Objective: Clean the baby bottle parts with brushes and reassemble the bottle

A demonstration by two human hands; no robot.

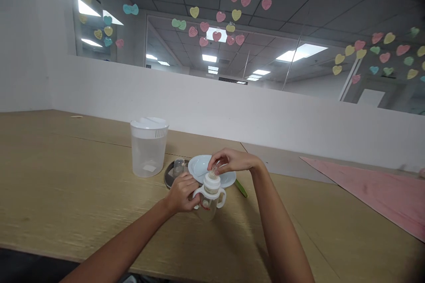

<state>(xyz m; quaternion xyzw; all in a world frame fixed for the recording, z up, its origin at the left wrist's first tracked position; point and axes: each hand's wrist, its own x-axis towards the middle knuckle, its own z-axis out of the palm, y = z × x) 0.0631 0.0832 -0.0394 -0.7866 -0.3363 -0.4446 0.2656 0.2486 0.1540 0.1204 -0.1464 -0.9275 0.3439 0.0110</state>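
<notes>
A baby bottle [207, 208] with a white collar and two white handles stands on the wooden table. My left hand [183, 192] is closed round the handle on its left side. From above, my right hand [229, 161] pinches the clear nipple [213, 174] on top of the bottle between thumb and fingers. Just behind the bottle lies a pale blue plate [199, 164], partly covered by my right hand. A clear dome cap [179, 166] rests on a dark round tray [168, 177] behind my left hand.
A clear plastic bucket with a white lid [148, 147] stands at the back left. A green object [241, 188] lies right of the plate. Pink cloth [375, 190] covers part of the right side. A white low wall [199, 106] runs behind the table [83, 185].
</notes>
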